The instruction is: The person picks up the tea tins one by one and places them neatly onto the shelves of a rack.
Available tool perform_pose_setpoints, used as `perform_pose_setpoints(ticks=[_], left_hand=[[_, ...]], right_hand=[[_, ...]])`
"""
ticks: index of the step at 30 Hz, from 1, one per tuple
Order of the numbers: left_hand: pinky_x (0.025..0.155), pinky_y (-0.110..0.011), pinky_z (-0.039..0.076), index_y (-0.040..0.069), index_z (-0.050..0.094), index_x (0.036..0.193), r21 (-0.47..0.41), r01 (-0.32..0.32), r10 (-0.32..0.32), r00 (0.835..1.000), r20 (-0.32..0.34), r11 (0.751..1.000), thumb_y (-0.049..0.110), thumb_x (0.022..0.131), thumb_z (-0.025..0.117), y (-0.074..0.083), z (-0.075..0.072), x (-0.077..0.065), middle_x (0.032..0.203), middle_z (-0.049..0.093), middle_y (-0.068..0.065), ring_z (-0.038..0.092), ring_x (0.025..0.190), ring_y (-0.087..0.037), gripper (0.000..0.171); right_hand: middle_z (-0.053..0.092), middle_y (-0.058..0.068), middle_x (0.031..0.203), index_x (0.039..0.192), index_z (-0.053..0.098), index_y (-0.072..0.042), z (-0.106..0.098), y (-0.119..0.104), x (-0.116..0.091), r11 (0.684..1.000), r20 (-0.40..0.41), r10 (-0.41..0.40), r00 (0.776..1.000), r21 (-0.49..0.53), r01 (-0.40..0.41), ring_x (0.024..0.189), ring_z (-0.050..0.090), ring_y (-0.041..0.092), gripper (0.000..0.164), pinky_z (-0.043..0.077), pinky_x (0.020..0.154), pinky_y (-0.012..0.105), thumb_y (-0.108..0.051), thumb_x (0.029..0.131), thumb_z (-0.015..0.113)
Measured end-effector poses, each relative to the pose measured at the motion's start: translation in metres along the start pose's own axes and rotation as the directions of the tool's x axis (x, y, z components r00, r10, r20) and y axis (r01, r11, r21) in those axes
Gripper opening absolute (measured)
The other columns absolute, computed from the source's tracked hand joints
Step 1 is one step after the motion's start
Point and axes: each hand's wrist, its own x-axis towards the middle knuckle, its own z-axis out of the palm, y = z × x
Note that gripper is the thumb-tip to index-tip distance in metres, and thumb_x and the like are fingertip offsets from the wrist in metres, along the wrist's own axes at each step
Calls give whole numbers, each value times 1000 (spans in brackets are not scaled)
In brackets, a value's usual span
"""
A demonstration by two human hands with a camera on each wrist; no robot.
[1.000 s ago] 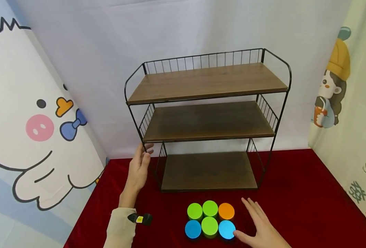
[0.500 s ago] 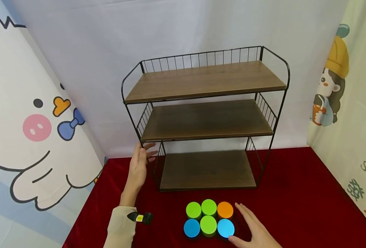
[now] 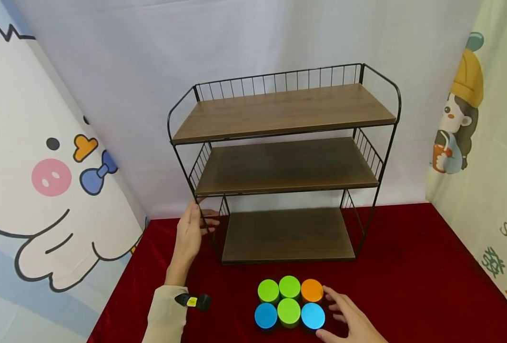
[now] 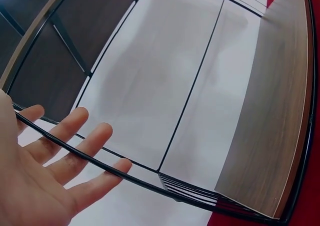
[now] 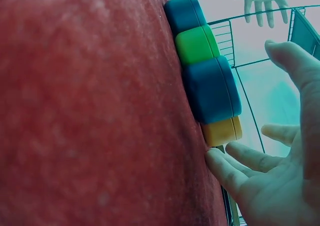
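At the front of a worktop covered in deep red cloth [image 3: 408,267], the head view shows the right hand [image 3: 351,319] closer in to a group of six short round-topped cylinders [image 3: 289,308] than a second ago. Its foremost fingertip has come up to the orange cylinder [image 3: 311,290], its thumb to the near edge of the light-blue cylinder [image 3: 312,315]; whether either touches is unclear. The three lime-green cylinders [image 3: 268,291] and the dark-blue cylinder [image 3: 265,315] sit as before, packed to their left. Farther back, at the three-tier rack of brown boards and black wire [image 3: 285,164], the left hand [image 3: 188,237] has its fingers farther past the left front post [image 3: 184,170].

From the left wrist, those fingers are spread apart, with the post crossing their palm side; no firm hold shows.

From the right wrist, the fingers are apart and clamped on nothing, the tips just beside the orange cylinder. The hand now spans the group's right end, seemingly within grasping reach, while all six cylinders rest on the cloth before the rack.
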Motion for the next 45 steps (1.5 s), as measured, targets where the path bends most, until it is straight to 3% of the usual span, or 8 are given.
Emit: perform_pose_setpoints(ticks=[4,9,18,28,39,45], left_hand=[[75,-48,62,20,51,149,-1,18,-18,1000,1,1000,42,114,24,0,0,1,106,72,-26,70,87,-47,49],[78,-58,60,17,53,147,3,21,-21,1000,7,1000,42,114,23,1,0,2,102,71,-26,70,84,-44,51],[73,-42,62,16,54,146,-12,35,-35,999,0,999,42,114,25,-2,0,2,97,68,-27,69,80,-31,51],[74,-33,60,3,61,135,-8,17,-17,1000,-9,1000,34,115,26,-10,4,-1,89,66,-26,64,77,-22,50],[70,-28,54,-1,63,129,-40,-5,4,1000,-23,999,29,115,26,-22,9,-7,84,63,-22,58,73,-17,50],[71,-28,57,-3,62,128,-68,5,-6,1000,-6,998,29,115,26,-27,9,-9,87,61,-26,60,74,-19,50]], right_hand=[[52,18,140,154,37,-2,1,1,1,1000,6,-10,1000,-17,10,116,59,30,92,58,92,33,-44,86,83],[55,17,137,151,42,0,4,4,0,993,-18,-102,995,-68,100,112,61,22,88,58,89,29,-43,86,83],[57,13,130,147,46,2,9,11,0,973,-23,-215,976,-92,212,110,56,4,86,57,86,24,-44,85,84],[56,13,133,146,49,-2,9,13,5,977,17,-196,980,-75,197,111,57,6,81,56,88,23,-47,86,82],[56,13,132,146,49,-5,12,11,9,982,65,-173,983,-64,177,108,55,7,77,55,84,24,-48,89,79],[56,13,133,143,52,-3,13,12,9,970,73,-226,971,-72,231,109,54,4,72,54,83,23,-45,91,78]])
